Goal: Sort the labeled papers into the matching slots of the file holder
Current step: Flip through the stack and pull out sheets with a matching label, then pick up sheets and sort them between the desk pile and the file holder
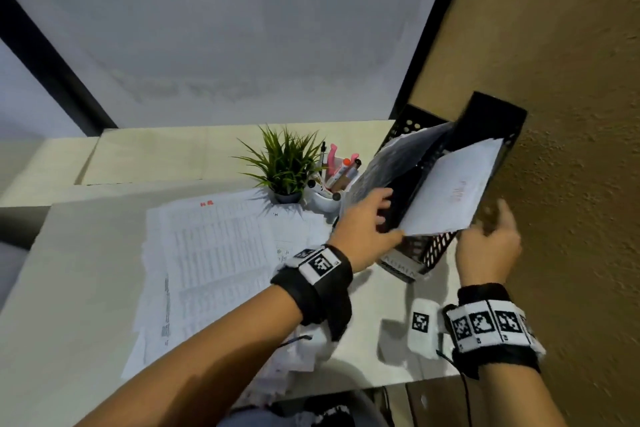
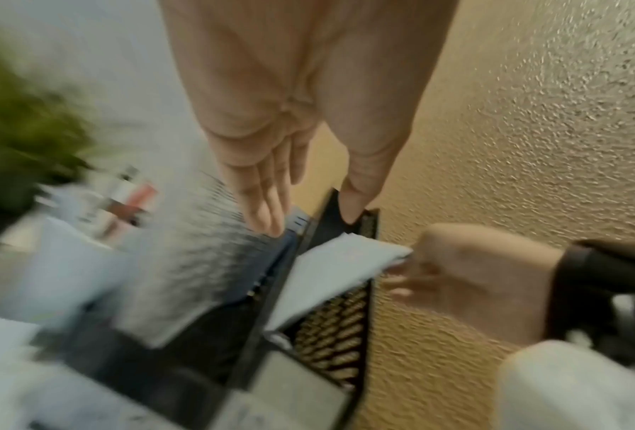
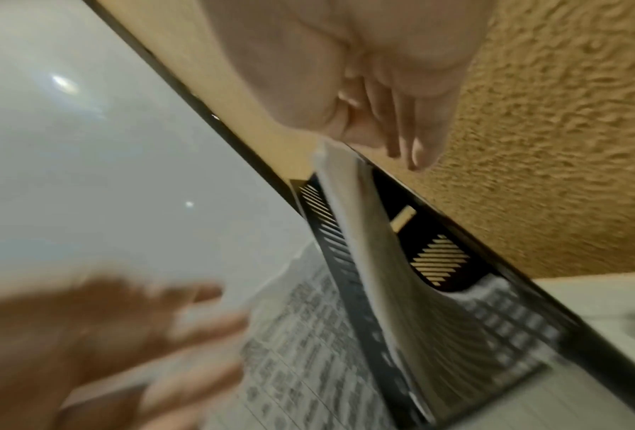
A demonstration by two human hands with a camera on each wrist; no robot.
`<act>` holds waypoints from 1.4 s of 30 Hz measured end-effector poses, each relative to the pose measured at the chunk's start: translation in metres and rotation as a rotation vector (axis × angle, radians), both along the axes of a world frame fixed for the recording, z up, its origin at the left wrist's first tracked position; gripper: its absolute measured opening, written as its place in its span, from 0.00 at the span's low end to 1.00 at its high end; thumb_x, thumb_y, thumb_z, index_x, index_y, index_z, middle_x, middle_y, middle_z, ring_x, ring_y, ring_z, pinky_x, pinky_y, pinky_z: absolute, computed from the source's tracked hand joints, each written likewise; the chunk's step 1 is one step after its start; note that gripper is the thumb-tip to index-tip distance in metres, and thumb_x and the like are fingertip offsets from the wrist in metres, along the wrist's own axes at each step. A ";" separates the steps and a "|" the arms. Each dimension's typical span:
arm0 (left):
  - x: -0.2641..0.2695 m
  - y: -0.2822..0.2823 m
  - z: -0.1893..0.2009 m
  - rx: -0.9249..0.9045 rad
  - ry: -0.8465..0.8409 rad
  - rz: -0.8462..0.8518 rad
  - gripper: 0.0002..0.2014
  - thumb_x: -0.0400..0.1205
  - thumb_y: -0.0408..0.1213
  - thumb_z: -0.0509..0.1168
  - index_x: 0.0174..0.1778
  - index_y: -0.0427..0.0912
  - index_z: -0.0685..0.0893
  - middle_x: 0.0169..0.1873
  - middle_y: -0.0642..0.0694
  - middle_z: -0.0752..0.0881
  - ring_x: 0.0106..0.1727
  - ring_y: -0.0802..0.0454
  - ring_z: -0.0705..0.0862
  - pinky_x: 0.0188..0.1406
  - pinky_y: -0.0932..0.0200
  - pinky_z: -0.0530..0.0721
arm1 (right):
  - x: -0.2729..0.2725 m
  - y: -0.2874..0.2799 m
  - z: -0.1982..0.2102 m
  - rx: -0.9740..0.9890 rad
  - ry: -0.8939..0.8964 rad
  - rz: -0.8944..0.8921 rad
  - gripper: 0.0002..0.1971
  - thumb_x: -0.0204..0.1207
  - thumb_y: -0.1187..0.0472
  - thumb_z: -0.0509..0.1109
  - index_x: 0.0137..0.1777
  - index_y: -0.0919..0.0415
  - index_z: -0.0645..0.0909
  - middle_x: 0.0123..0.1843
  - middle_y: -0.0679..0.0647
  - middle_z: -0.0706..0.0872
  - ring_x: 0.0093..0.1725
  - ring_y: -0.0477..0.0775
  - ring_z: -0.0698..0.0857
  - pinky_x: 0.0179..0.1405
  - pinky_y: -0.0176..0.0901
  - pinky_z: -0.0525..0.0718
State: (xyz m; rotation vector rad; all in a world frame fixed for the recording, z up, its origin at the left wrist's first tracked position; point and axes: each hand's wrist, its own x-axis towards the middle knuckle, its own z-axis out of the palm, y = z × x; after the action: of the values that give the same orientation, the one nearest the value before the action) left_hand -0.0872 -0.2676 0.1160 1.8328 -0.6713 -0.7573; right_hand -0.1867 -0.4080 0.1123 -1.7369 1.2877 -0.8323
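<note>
A black perforated file holder (image 1: 433, 250) (image 2: 331, 334) (image 3: 441, 261) stands at the table's right end against the wall. A white paper with a red label (image 1: 453, 191) (image 2: 327, 270) (image 3: 364, 232) leans in its right slot. A printed sheaf (image 1: 388, 166) (image 2: 198, 261) fills a slot to the left. My left hand (image 1: 367, 218) (image 2: 310, 222) reaches over the holder with straight fingers and holds nothing. My right hand (image 1: 488, 232) (image 3: 408, 151) is at the white paper's near corner, its thumb side touching the edge and its fingers extended beside the wall.
A spread pile of printed papers (image 1: 214, 253) covers the table to the left. A small potted plant (image 1: 285, 166) and a white pen cup (image 1: 325, 201) stand just left of the holder. The rough tan wall (image 1: 571, 149) closes off the right side.
</note>
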 end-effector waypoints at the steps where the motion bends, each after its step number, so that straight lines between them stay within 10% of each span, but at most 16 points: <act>1: 0.008 0.024 -0.002 -0.024 -0.005 0.080 0.27 0.77 0.34 0.67 0.73 0.45 0.71 0.63 0.46 0.81 0.56 0.51 0.83 0.56 0.61 0.82 | 0.001 0.009 0.010 -0.105 -0.083 -0.005 0.30 0.74 0.77 0.56 0.78 0.64 0.67 0.72 0.62 0.76 0.71 0.57 0.76 0.68 0.36 0.70; 7: 0.071 0.174 -0.068 0.321 -0.052 0.642 0.14 0.78 0.31 0.63 0.60 0.41 0.80 0.57 0.43 0.84 0.55 0.44 0.84 0.55 0.57 0.79 | 0.048 0.087 0.017 -0.520 -0.290 0.348 0.22 0.69 0.81 0.58 0.61 0.71 0.80 0.57 0.61 0.79 0.58 0.57 0.79 0.60 0.40 0.79; 13: 0.087 0.256 -0.125 0.596 0.136 0.878 0.28 0.79 0.35 0.64 0.74 0.30 0.66 0.72 0.32 0.70 0.71 0.33 0.73 0.68 0.46 0.73 | 0.098 0.172 -0.079 0.018 0.117 0.745 0.17 0.75 0.75 0.61 0.61 0.65 0.81 0.60 0.59 0.82 0.55 0.56 0.81 0.59 0.44 0.81; 16: 0.087 0.264 -0.138 0.535 0.246 0.924 0.32 0.80 0.38 0.64 0.77 0.30 0.60 0.74 0.33 0.69 0.72 0.35 0.73 0.70 0.46 0.74 | 0.110 0.182 -0.117 0.273 0.418 0.775 0.18 0.78 0.70 0.63 0.68 0.67 0.76 0.64 0.60 0.78 0.62 0.60 0.80 0.63 0.47 0.78; 20: 0.091 0.265 -0.151 0.456 0.381 0.912 0.34 0.78 0.44 0.67 0.76 0.36 0.61 0.66 0.36 0.76 0.63 0.38 0.79 0.65 0.48 0.79 | 0.112 0.190 -0.134 0.379 0.510 0.784 0.06 0.72 0.68 0.67 0.44 0.59 0.73 0.42 0.54 0.73 0.40 0.52 0.73 0.41 0.41 0.71; 23: 0.088 0.266 -0.151 0.385 0.353 0.853 0.08 0.76 0.41 0.67 0.47 0.48 0.76 0.40 0.43 0.80 0.38 0.44 0.79 0.42 0.53 0.81 | 0.111 0.194 -0.138 0.527 0.477 0.755 0.21 0.69 0.63 0.74 0.63 0.63 0.79 0.60 0.58 0.81 0.60 0.60 0.81 0.56 0.46 0.78; 26: 0.084 0.271 -0.148 0.305 0.239 0.737 0.14 0.78 0.31 0.65 0.31 0.49 0.71 0.27 0.49 0.73 0.31 0.49 0.71 0.31 0.62 0.70 | 0.106 0.197 -0.135 0.650 0.368 0.658 0.12 0.64 0.64 0.77 0.46 0.67 0.84 0.46 0.59 0.89 0.47 0.62 0.88 0.48 0.53 0.87; 30: 0.079 0.281 -0.143 0.236 0.237 0.604 0.18 0.78 0.18 0.58 0.29 0.43 0.79 0.37 0.47 0.86 0.36 0.51 0.80 0.31 0.71 0.75 | 0.107 0.195 -0.126 0.787 0.164 0.619 0.20 0.64 0.68 0.80 0.35 0.73 0.67 0.40 0.57 0.73 0.41 0.57 0.74 0.43 0.46 0.74; 31: 0.080 0.283 -0.144 0.229 0.243 0.582 0.20 0.78 0.15 0.56 0.26 0.42 0.80 0.41 0.44 0.88 0.41 0.50 0.83 0.34 0.71 0.77 | 0.107 0.192 -0.124 0.843 0.117 0.600 0.27 0.66 0.69 0.78 0.41 0.59 0.58 0.41 0.58 0.71 0.42 0.58 0.73 0.47 0.46 0.73; 32: 0.080 0.284 -0.145 0.231 0.246 0.564 0.23 0.77 0.14 0.54 0.24 0.41 0.80 0.44 0.42 0.88 0.45 0.48 0.84 0.38 0.70 0.77 | 0.108 0.190 -0.123 0.897 0.079 0.573 0.30 0.68 0.71 0.77 0.58 0.68 0.57 0.42 0.58 0.73 0.45 0.59 0.77 0.53 0.48 0.74; 35: 0.080 0.280 -0.141 0.234 0.258 0.561 0.25 0.73 0.11 0.52 0.19 0.41 0.80 0.43 0.41 0.89 0.48 0.50 0.85 0.46 0.68 0.78 | 0.109 0.182 -0.124 0.924 0.075 0.557 0.10 0.66 0.74 0.76 0.45 0.66 0.82 0.51 0.62 0.85 0.58 0.66 0.85 0.67 0.60 0.77; 39: 0.088 0.273 -0.131 0.198 0.357 0.727 0.21 0.73 0.12 0.56 0.23 0.42 0.74 0.27 0.47 0.79 0.31 0.54 0.76 0.28 0.72 0.78 | 0.104 0.174 -0.123 0.892 0.094 0.552 0.13 0.66 0.87 0.63 0.35 0.70 0.80 0.36 0.60 0.84 0.41 0.59 0.82 0.33 0.34 0.85; 42: 0.096 0.264 -0.139 0.141 0.580 0.834 0.17 0.79 0.18 0.57 0.30 0.43 0.74 0.19 0.48 0.80 0.25 0.53 0.76 0.23 0.70 0.76 | 0.095 0.170 -0.127 0.893 0.079 0.564 0.18 0.69 0.87 0.54 0.28 0.67 0.74 0.26 0.57 0.88 0.33 0.55 0.86 0.28 0.30 0.83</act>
State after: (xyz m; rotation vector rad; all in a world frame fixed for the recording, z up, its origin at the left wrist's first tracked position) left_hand 0.0086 -0.0037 -0.0227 1.6738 0.5140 -0.7044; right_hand -0.0913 -0.2382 -0.0146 -1.2687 0.9111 0.1480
